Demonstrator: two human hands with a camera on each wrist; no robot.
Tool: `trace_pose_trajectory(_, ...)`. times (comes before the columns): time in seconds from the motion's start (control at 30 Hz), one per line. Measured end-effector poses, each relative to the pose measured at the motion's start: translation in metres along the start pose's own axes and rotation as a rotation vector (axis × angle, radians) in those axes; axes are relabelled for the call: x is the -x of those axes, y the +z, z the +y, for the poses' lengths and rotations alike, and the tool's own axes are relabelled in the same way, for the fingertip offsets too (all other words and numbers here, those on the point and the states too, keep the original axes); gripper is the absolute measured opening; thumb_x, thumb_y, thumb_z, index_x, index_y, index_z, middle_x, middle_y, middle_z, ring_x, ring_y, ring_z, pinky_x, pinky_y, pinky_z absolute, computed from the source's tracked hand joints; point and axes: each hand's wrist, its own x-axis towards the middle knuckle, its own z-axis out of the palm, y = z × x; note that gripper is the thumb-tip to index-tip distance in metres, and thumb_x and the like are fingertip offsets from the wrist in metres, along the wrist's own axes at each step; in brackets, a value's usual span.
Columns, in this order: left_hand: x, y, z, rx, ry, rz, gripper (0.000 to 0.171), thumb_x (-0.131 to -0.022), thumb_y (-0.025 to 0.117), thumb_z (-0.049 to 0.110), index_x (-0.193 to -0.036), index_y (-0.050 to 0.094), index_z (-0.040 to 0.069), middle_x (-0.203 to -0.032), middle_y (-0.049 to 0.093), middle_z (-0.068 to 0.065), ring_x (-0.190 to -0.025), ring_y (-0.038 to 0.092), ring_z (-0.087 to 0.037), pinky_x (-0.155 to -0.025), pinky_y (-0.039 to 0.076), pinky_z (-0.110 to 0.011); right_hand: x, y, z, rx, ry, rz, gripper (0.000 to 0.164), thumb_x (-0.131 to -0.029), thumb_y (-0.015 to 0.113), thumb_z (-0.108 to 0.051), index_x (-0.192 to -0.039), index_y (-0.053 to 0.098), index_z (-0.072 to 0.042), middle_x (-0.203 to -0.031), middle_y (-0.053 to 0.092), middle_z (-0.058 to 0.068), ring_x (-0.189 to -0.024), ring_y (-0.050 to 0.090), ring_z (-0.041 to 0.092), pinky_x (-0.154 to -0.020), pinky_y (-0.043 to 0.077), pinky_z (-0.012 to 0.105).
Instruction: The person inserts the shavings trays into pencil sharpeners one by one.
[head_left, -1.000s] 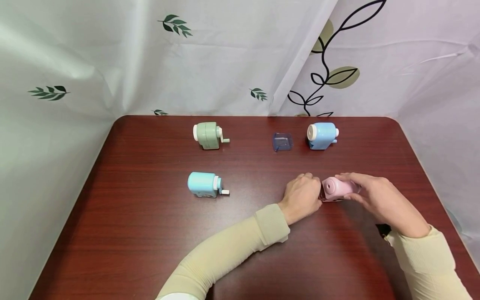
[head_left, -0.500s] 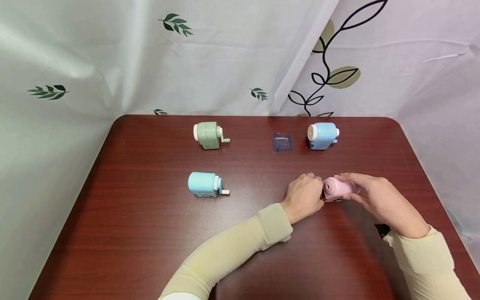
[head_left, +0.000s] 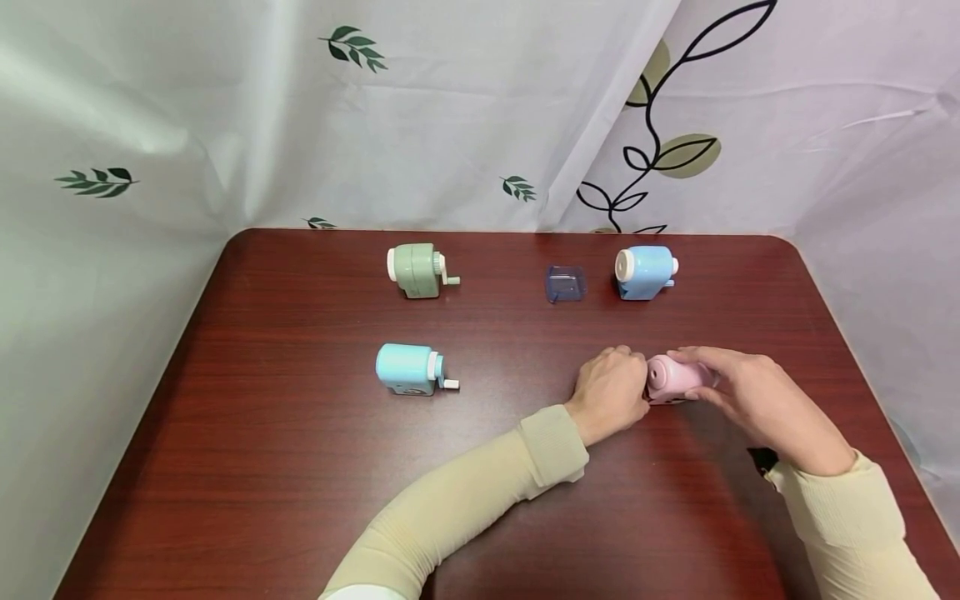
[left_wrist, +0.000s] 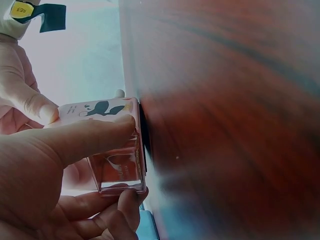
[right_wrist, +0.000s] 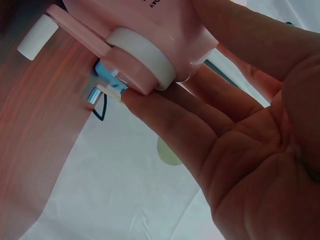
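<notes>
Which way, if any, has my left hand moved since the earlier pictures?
Yes: your left hand has shifted slightly rightward in the head view, away from the unmoved turquoise hand-crank pencil sharpener.

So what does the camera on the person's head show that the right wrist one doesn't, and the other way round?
Only the head view: the green sharpener, the clear tray and the left sleeve.
Only the right wrist view: the crank and white knob of the pink sharpener.
Both: the right hand with its fingers on that sharpener, the reddish-brown table and the white sheet.
</notes>
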Motion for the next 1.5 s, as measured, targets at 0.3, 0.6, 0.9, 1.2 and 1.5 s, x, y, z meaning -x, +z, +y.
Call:
trace_pose_trajectory(0.3,-0.0022,-0.0006,0.0011,0.011,0.004,-0.010,0.025,-0.072,0.076,0.037,-0.087,0.066,0.020,-0.082,0.058,0.005,-0.080,0.057,-0.012,-0.065,0.050,-0.027,-0.0004,0.0007,0.0003,0.007,0.009,0.003,0.049,-0.064,0.082,-0.007,-0.111,0.066,-0.013,-0.104,0.067,0.003,-0.085,0.062,0.016,-0.066,0.050,0.037)
trace_pose_trajectory(0.6,-0.0049,0.0013,0.0023,0.036,-0.010,-0.034,0.024,-0.072,0.075,0.035,-0.087,0.064,0.020,-0.081,0.057,0.006,-0.079,0.057,-0.011,-0.063,0.050,-0.027,-0.0006,0.0006,-0.0008,0.007,0.011,-0.003,0.049,-0.065,0.081,-0.007,-0.111,0.066,-0.013,-0.103,0.067,0.003,-0.083,0.062,0.016,-0.065,0.048,0.036)
trace_pose_trajectory(0.9,-0.0052,0.0004,0.0043,0.018,0.002,-0.047,0.031,-0.074,0.075,0.039,-0.094,0.062,0.018,-0.082,0.056,0.006,-0.078,0.056,-0.010,-0.064,0.049,-0.026,-0.0006,0.0012,-0.0009,0.014,0.009,0.004,0.050,-0.063,0.081,-0.003,-0.110,0.066,-0.013,-0.102,0.067,0.000,-0.084,0.061,0.014,-0.066,0.048,0.034)
trace_pose_trajectory(1.2,-0.0062,-0.0003,0.0045,0.020,-0.004,-0.053,0.032,-0.073,0.076,0.038,-0.093,0.061,0.019,-0.083,0.056,0.006,-0.079,0.056,-0.010,-0.066,0.049,-0.025,-0.0016,0.0008,-0.0020,0.014,0.006,0.006,0.050,-0.063,0.081,-0.002,-0.109,0.067,-0.014,-0.101,0.067,-0.001,-0.080,0.060,0.012,-0.065,0.048,0.033)
trace_pose_trajectory(1.5,-0.0064,-0.0016,0.0031,0.023,-0.018,-0.089,0.039,-0.072,0.077,0.041,-0.099,0.060,0.018,-0.087,0.056,0.006,-0.083,0.056,-0.010,-0.067,0.050,-0.025,-0.0029,0.0020,-0.0028,0.016,-0.014,0.015,0.050,-0.062,0.081,-0.002,-0.109,0.067,-0.012,-0.102,0.068,0.001,-0.086,0.063,0.014,-0.067,0.049,0.034)
